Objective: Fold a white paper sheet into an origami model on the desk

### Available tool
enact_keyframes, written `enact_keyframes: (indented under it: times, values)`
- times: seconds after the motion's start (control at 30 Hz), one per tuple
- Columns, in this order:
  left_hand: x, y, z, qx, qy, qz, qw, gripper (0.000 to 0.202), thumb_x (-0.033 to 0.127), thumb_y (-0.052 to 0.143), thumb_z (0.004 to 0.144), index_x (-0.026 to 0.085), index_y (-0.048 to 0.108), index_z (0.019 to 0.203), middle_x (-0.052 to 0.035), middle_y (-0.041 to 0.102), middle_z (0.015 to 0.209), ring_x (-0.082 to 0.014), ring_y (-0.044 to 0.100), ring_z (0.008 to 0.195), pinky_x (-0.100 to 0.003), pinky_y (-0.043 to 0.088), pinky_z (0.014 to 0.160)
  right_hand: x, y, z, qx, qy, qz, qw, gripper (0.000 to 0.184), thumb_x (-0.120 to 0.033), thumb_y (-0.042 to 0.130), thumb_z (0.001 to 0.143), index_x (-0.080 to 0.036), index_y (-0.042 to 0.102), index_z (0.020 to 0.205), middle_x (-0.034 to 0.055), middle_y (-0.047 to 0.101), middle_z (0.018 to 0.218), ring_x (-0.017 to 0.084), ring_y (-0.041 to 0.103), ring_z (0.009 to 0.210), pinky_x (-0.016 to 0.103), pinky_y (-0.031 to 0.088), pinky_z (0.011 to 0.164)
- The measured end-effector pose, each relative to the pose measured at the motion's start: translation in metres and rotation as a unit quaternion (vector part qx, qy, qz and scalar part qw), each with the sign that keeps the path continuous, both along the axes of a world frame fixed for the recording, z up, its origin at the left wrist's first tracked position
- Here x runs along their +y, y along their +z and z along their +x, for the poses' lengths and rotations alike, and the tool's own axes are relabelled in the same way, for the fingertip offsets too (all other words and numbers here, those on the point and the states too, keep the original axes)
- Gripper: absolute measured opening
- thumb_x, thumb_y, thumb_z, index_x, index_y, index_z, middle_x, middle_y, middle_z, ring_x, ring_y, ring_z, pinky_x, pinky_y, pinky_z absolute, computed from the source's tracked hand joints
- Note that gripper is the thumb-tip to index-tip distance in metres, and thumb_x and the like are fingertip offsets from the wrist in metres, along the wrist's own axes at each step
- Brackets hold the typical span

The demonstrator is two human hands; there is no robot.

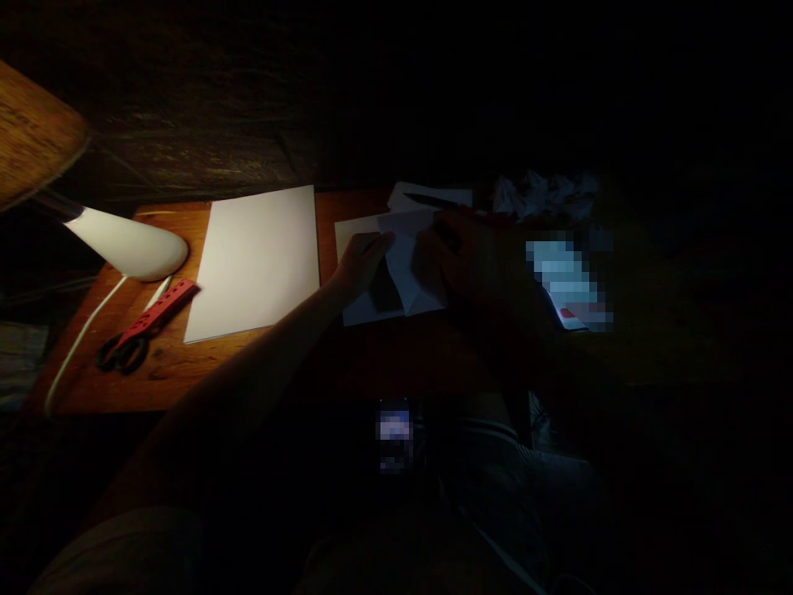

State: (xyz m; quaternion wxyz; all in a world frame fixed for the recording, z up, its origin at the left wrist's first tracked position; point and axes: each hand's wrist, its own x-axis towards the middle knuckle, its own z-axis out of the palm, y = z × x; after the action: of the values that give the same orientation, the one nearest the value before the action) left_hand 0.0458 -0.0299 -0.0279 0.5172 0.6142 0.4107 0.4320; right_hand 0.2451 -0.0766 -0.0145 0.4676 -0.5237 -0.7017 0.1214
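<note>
A partly folded sheet of white paper (pixel 405 277) is raised over another white sheet (pixel 358 316) on the wooden table. My left hand (pixel 360 263) pinches the folded paper at its left edge, thumb on top. On its right side my right hand (pixel 455 248) lies in deep shadow, its fingers curled and closed on the same paper. Just behind the hands are more paper pieces (pixel 427 197) with a dark, pointed blade-like object (pixel 437 202) on them. Its other end is hidden in the dark near my right hand.
A stack of white paper (pixel 257 264) lies left of my hands. Farther left stand a white lamp (pixel 130 244), a red holed strip (pixel 159 310) and black-handled scissors (pixel 124 354). Crumpled paper (pixel 545 196) sits back right, near a lit phone (pixel 567 285). Another lit screen (pixel 395 430) is below the table edge.
</note>
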Motion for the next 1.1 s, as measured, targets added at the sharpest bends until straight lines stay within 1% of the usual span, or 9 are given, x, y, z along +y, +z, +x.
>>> enact_keyframes:
  times: [0.13,0.27,0.43,0.53,0.67,0.8,0.87,1.0,1.1]
  values:
    - [-0.004,0.005,0.000,0.023,-0.008,0.019,1.000,0.043,0.034,0.070,0.095,0.018,0.054,0.059,0.0028,0.048,0.058,-0.0100,0.043,0.056,-0.026,0.032,0.055,0.005,-0.006,0.004,0.014,-0.021,0.017,1.000,0.024,-0.047,0.066,0.096,-0.024,0.070,0.101,0.0066,0.075,0.091,0.024,0.069,0.085,0.038,0.058,0.078]
    - [-0.006,0.008,0.001,0.032,-0.024,0.026,0.999,0.040,0.031,0.069,0.096,0.017,0.057,0.060,0.0030,0.050,0.059,-0.0097,0.045,0.058,-0.025,0.035,0.057,0.007,-0.009,0.003,0.040,-0.037,0.023,0.998,0.025,-0.047,0.069,0.091,-0.023,0.069,0.097,0.0062,0.075,0.088,0.024,0.069,0.081,0.040,0.059,0.078]
    - [-0.006,0.008,0.001,0.034,-0.034,0.029,0.998,0.039,0.033,0.067,0.095,0.018,0.058,0.060,0.0020,0.051,0.058,-0.0105,0.044,0.058,-0.026,0.034,0.057,0.002,-0.005,0.001,0.025,-0.057,0.015,0.998,0.021,-0.043,0.071,0.089,-0.024,0.069,0.096,0.0051,0.074,0.084,0.024,0.068,0.077,0.040,0.058,0.075]
    - [-0.005,0.005,0.000,0.033,-0.023,0.035,0.999,0.044,0.036,0.069,0.093,0.019,0.053,0.056,0.0027,0.047,0.055,-0.0102,0.039,0.055,-0.026,0.031,0.054,0.000,-0.001,-0.001,-0.001,-0.066,0.024,0.998,0.017,-0.040,0.071,0.089,-0.024,0.069,0.093,0.0036,0.072,0.080,0.022,0.065,0.072,0.037,0.055,0.070]
    - [-0.003,0.002,-0.001,0.017,-0.015,0.030,0.999,0.039,0.038,0.070,0.092,0.019,0.057,0.060,0.0025,0.051,0.058,-0.0113,0.046,0.058,-0.027,0.035,0.057,-0.003,0.006,-0.001,-0.036,-0.031,0.057,0.997,0.019,-0.042,0.068,0.093,-0.024,0.066,0.088,0.0039,0.071,0.084,0.020,0.064,0.074,0.036,0.054,0.071]
    - [-0.002,0.002,0.000,-0.004,-0.007,0.017,1.000,0.026,0.029,0.066,0.092,0.018,0.067,0.068,0.0000,0.063,0.066,-0.0129,0.056,0.065,-0.026,0.041,0.061,-0.004,0.008,-0.002,-0.044,0.020,0.078,0.996,0.025,-0.048,0.068,0.095,-0.025,0.066,0.086,0.0072,0.071,0.096,0.024,0.066,0.088,0.039,0.055,0.078]
    - [-0.001,0.002,0.002,-0.018,-0.002,-0.005,1.000,0.025,0.027,0.063,0.092,0.018,0.069,0.069,-0.0012,0.066,0.067,-0.0132,0.057,0.064,-0.026,0.042,0.060,-0.004,0.007,-0.003,-0.042,0.046,0.091,0.994,0.024,-0.048,0.069,0.093,-0.024,0.068,0.087,0.0085,0.071,0.100,0.025,0.066,0.092,0.041,0.055,0.080]
    - [0.000,-0.001,0.003,-0.029,0.015,-0.028,0.999,0.029,0.028,0.062,0.092,0.018,0.065,0.066,-0.0017,0.065,0.063,-0.0121,0.055,0.058,-0.025,0.041,0.055,-0.004,0.005,-0.003,-0.043,0.089,0.107,0.989,0.023,-0.046,0.074,0.089,-0.024,0.073,0.093,0.0086,0.072,0.105,0.024,0.066,0.091,0.040,0.056,0.081]
    - [0.001,-0.002,0.003,-0.033,0.015,-0.028,0.999,0.028,0.035,0.066,0.091,0.018,0.063,0.068,-0.0009,0.063,0.064,-0.0120,0.057,0.059,-0.025,0.042,0.057,-0.006,0.008,-0.002,-0.045,0.098,0.086,0.990,0.024,-0.047,0.074,0.091,-0.024,0.075,0.097,0.0081,0.073,0.108,0.025,0.068,0.097,0.040,0.057,0.084]
